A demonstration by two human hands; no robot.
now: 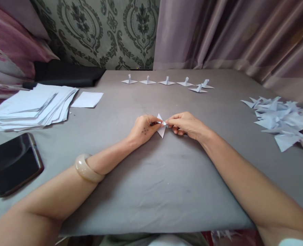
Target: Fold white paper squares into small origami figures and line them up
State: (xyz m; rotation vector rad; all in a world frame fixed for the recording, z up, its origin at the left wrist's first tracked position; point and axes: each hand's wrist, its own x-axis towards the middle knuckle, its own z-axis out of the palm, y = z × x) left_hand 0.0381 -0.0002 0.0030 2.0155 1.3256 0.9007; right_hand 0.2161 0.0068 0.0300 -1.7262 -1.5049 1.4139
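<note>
A small white origami crane [162, 132] is held between my two hands above the middle of the grey-covered table. The thumb and fingers of my left hand [145, 128] pinch its body from the left, with one pointed wing toward me and the other pointing away. My right hand [186, 124] pinches the narrow end on the right side, its other fingers curled under. Fingertips hide part of the folds. Farther back stand several finished-looking paper cranes [167, 81] in a row, with one sitting in front at the right end.
At left lie a stack of white paper sheets [33, 106], a single paper square [87, 99], a phone [18, 162] and a folded black cloth [66, 73]. A heap of paper cranes [281, 118] sits at the right edge. Curtains [233, 34] hang behind the grey tablecloth [151, 191].
</note>
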